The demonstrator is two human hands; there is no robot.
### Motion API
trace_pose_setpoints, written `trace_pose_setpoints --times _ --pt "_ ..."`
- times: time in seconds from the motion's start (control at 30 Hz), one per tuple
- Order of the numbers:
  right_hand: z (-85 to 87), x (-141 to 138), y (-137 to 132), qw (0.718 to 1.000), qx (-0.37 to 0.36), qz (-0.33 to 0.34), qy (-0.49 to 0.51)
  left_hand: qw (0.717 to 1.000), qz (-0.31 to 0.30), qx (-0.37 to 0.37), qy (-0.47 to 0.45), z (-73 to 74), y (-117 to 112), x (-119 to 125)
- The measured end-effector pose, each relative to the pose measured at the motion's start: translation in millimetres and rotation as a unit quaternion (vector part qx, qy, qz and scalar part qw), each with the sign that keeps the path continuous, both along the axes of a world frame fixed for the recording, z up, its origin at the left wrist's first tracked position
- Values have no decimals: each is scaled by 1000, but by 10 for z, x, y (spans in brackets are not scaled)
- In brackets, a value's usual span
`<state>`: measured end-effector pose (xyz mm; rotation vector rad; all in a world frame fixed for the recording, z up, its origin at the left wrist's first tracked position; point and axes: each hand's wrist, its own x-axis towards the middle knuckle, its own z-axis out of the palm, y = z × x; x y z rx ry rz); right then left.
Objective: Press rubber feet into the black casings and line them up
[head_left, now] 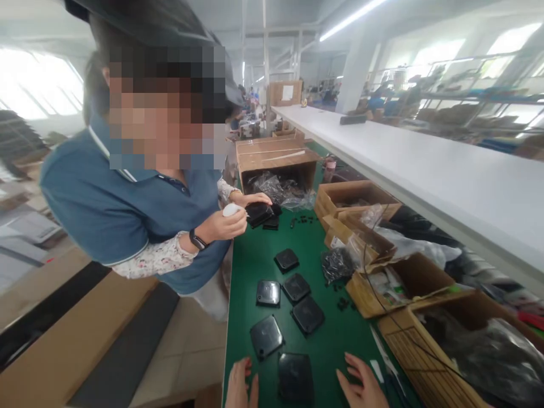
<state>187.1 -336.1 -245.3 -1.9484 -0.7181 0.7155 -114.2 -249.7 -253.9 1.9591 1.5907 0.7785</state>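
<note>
My left hand (pixel 241 385) is at the bottom of the view with its fingers apart and nothing in it. It is beside a black square plastic cover (pixel 295 378) that lies on the green table (pixel 335 351). On the cover's other side, my right hand (pixel 362 382) is open over the tabletop, also holding nothing. Just beyond my left hand lies another black cover (pixel 266 336). Several more are farther up the table, among them one nearby cover (pixel 307 314) and a smaller-looking one (pixel 287 259).
A co-worker in a blue shirt (pixel 178 209) stands at the left, holding a small white object (pixel 232 210) near black parts (pixel 259 214). Cardboard boxes (pixel 402 280) line the right side below a white shelf (pixel 408 153). Scissors (pixel 385 348) and small black pieces (pixel 343 303) lie nearby.
</note>
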Motion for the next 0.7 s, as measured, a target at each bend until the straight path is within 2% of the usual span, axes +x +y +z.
trace_pose_setpoints --times 0.1,0.17,0.23,0.33,0.4,0.5,0.6,0.63,0.7 --pt "-23 10 409 992 8 58 -116 987 7 99 125 -261 86 168" --pt "-14 -28 677 976 8 97 -193 969 8 146 199 -330 80 220" --pt "-2 -61 906 963 -3 128 -238 963 0 156 222 -333 57 240" --pt "12 -81 1118 955 -26 154 -251 972 3 135 192 -280 35 233" --pt "25 -84 1153 953 -37 159 -253 985 9 94 143 -217 36 215" --pt "61 -99 1085 951 -44 166 -258 998 42 10 36 -67 96 194" --pt "108 -133 965 950 -56 178 -248 998 68 15 -7 102 281 226" --pt "122 -146 928 951 -61 184 -242 998 52 25 1 145 367 251" --pt "148 -165 869 951 -68 200 -228 999 -24 20 28 201 552 316"
